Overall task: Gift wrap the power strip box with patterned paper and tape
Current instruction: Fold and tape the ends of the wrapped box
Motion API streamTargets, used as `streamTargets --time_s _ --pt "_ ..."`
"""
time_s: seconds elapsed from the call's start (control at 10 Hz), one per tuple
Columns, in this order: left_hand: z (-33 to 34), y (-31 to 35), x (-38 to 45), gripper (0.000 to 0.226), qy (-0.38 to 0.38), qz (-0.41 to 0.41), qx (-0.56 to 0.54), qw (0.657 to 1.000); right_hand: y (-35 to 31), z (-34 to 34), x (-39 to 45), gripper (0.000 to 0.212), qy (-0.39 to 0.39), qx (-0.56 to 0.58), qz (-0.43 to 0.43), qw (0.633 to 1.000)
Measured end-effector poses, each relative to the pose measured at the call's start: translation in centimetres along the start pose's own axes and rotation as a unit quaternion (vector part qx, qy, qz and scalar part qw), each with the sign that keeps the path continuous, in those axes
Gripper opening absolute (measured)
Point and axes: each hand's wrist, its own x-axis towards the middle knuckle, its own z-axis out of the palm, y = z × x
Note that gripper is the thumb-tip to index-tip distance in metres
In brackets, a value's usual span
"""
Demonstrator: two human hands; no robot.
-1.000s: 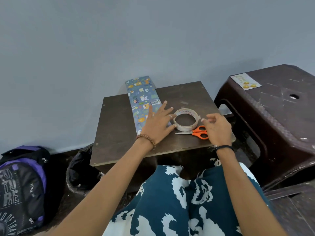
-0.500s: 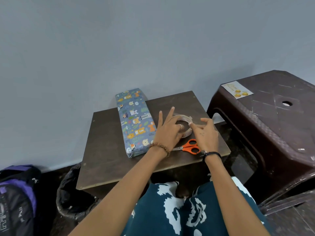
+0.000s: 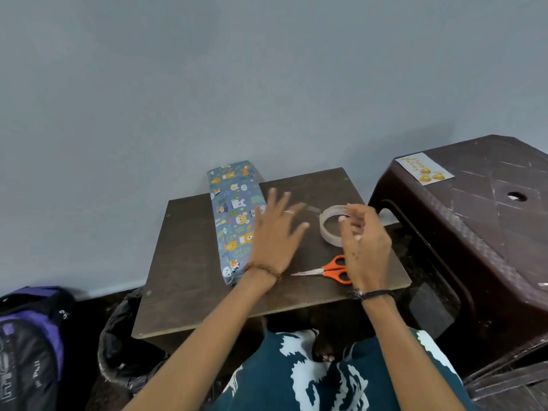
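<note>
Two hands over a small dark table point(image 3: 189, 262). Left hand point(image 3: 274, 235): fingers spread and straight, blurred, holding nothing, just beside the wrapped box; beaded bracelet at the wrist. Right hand point(image 3: 363, 247): fingers curled, fingertips pinching at the upper rim of the clear tape roll point(image 3: 327, 225), which sits tilted just left of that hand. Wrapped box point(image 3: 234, 221): covered in blue animal-print paper, lying lengthwise on the table, far end overhanging toward the wall. Orange-handled scissors point(image 3: 329, 271) lie flat below the roll, blades pointing left. Dark brown plastic stool point(image 3: 474, 232) at right; purple backpack point(image 3: 29, 336) on the floor at left.
</note>
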Motion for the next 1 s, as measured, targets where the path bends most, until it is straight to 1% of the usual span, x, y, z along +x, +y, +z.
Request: streamTargets --time_s 0.1,0.2,0.3,0.4,0.5,0.6,0.7,0.8,0.9,1.0 --pt "-2.7 -4.9 -1.2 0.055 0.053 -0.190 -0.074 0.978 -1.4 2.6 -1.8 0.016 -0.089 0.021 -0.013 0.996" --pt "-3.4 -7.5 -1.8 0.055 0.047 -0.288 -0.273 0.917 -2.1 5.5 -2.9 0.037 -0.208 -0.079 0.032 0.974" --pt "-2.6 -7.3 -2.7 0.060 0.050 -0.291 -0.378 0.878 -2.6 7.6 -3.6 0.042 -0.263 -0.160 0.053 0.950" --pt "-2.4 -6.9 -2.3 0.067 0.071 -0.303 -0.437 0.844 -2.9 7.8 -3.6 0.029 -0.256 -0.099 0.096 0.957" --pt "-3.3 -6.8 -1.7 0.064 0.071 -0.300 -0.493 0.814 -3.7 6.8 -2.9 0.011 -0.231 0.080 0.152 0.958" --pt "-4.7 -5.8 -1.3 0.076 0.036 -0.280 -0.558 0.781 -5.3 5.7 -2.2 0.015 -0.190 0.219 0.164 0.943" --pt "-6.0 -4.6 -1.0 0.053 -0.015 -0.230 -0.649 0.725 -7.1 4.1 -1.7 0.018 -0.178 0.300 0.132 0.928" --pt "-7.5 -3.4 -2.2 0.049 -0.067 -0.232 -0.713 0.658 -8.2 2.2 -1.0 0.020 -0.193 0.339 0.115 0.914" --pt "-7.9 -2.7 -3.6 0.066 -0.066 -0.231 -0.773 0.587 -8.1 1.1 -0.4 0.018 -0.141 0.351 0.147 0.914" --pt "-9.8 -1.0 -4.5 0.067 -0.094 -0.290 -0.779 0.549 -7.4 0.4 0.3 0.039 -0.122 0.393 0.226 0.883"
